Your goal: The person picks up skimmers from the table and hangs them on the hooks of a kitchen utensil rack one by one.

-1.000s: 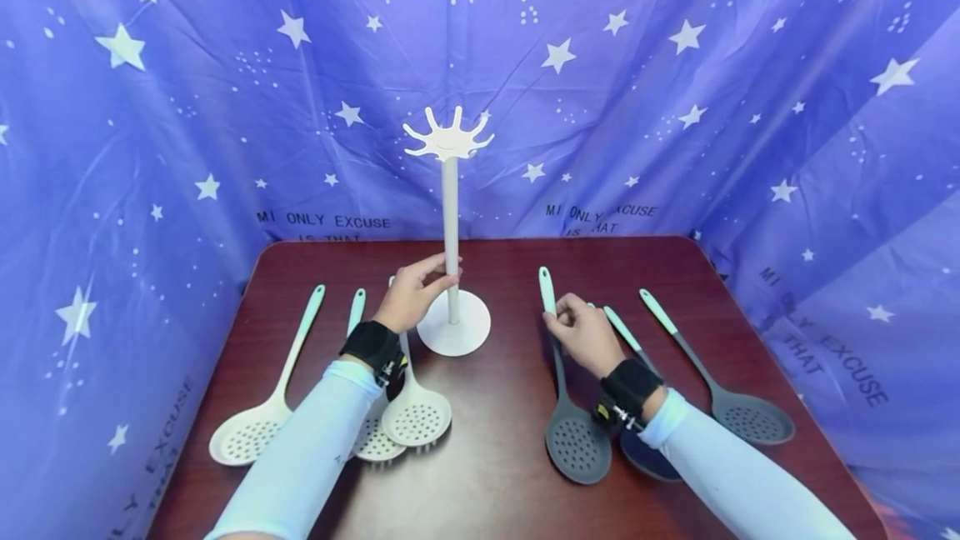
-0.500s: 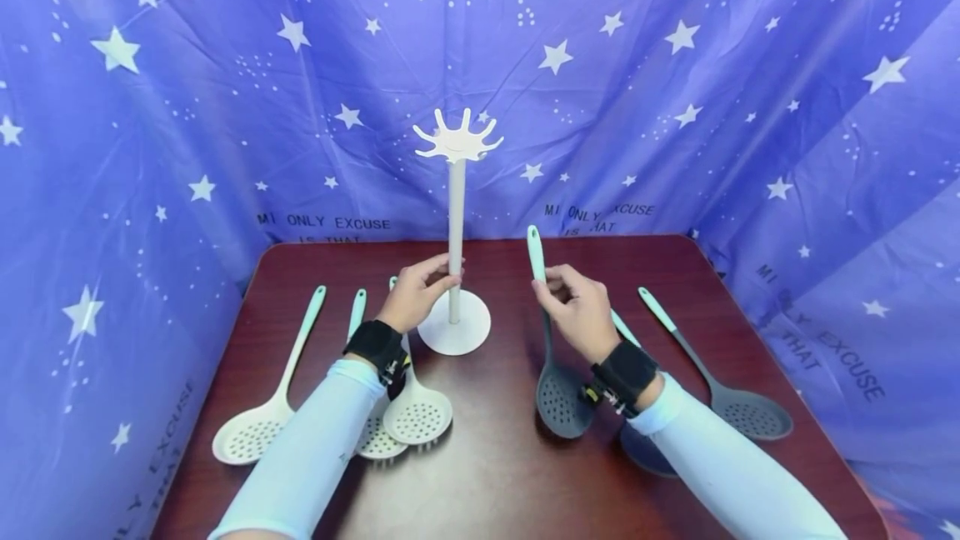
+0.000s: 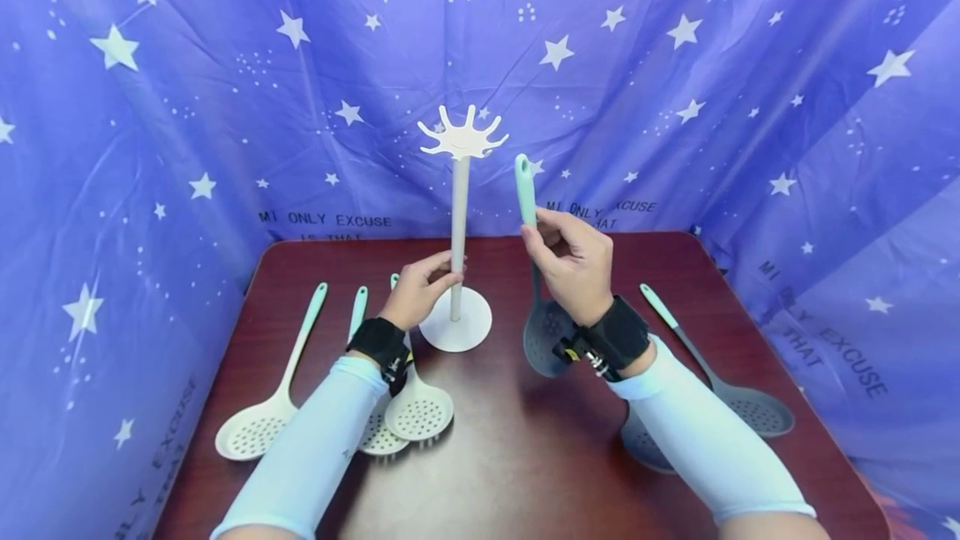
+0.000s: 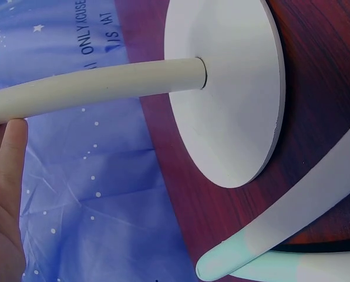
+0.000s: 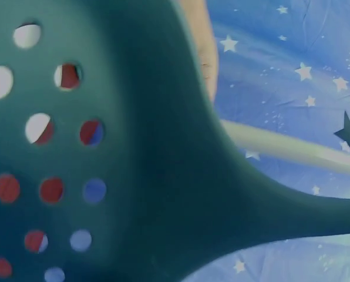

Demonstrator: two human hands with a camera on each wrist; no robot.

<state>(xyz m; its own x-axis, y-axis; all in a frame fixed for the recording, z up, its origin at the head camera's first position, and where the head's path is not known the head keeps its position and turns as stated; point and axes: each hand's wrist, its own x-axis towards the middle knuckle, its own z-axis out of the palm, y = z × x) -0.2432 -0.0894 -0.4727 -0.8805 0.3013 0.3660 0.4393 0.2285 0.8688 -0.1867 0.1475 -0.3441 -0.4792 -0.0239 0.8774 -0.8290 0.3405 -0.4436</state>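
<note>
A white utensil stand (image 3: 460,207) with a round base and a crown of curved hooks stands upright at the table's middle. My left hand (image 3: 420,290) pinches its pole low down between thumb and fingers. To the right of the stand, my right hand (image 3: 576,261) grips the mint handle of a dark grey skimmer (image 3: 543,340), held upright in the air with its perforated head hanging down. That head (image 5: 157,141) fills most of the right wrist view and hides the fingers there. In the left wrist view the pole (image 4: 122,79) rises from the base beside my fingertip.
On the left lie a cream skimmer (image 3: 258,432) and, partly under my left arm, other cream utensils, among them a front skimmer (image 3: 420,413). At the right lie a dark skimmer (image 3: 753,408) and another dark utensil (image 3: 647,440) partly under my sleeve. A star-print curtain (image 3: 352,65) surrounds the table.
My right hand has lifted the dark skimmer off the table, up and slightly left toward the stand. The stand's top has tilted slightly rightward; my left hand still holds its pole.
</note>
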